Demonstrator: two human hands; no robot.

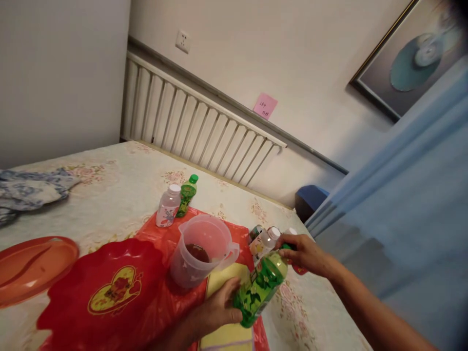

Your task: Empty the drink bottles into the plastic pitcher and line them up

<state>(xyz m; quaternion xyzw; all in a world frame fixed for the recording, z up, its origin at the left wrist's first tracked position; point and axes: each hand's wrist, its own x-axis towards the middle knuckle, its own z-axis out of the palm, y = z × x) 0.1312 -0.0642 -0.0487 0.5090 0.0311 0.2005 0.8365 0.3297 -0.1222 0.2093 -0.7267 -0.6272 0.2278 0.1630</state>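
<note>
A: How would that green bottle (260,287) handle?

B: I'd judge it light, thin plastic that gives under a squeeze, and its glossy leaf-printed wrap looks slick. The body suits a steady hold; the cap end suits turning.

A: Who has it?

B: Both hands. The left hand (215,309) has its fingers clenched around the lower body. The right hand (305,253) has its fingers closed over the top, hiding the cap. The bottle is tilted, just right of the clear pitcher (201,256), over a yellow cloth (226,285).

A: Its look?

B: Bright translucent green, paler at the shoulder.

A: And around the pitcher?

B: It holds a little dark liquid and stands on a red plastic sheet (153,292) on the bed (109,190). Behind it stand a pale bottle (168,205) and a second green bottle (187,195); to its right are more small bottles (263,243).
</note>
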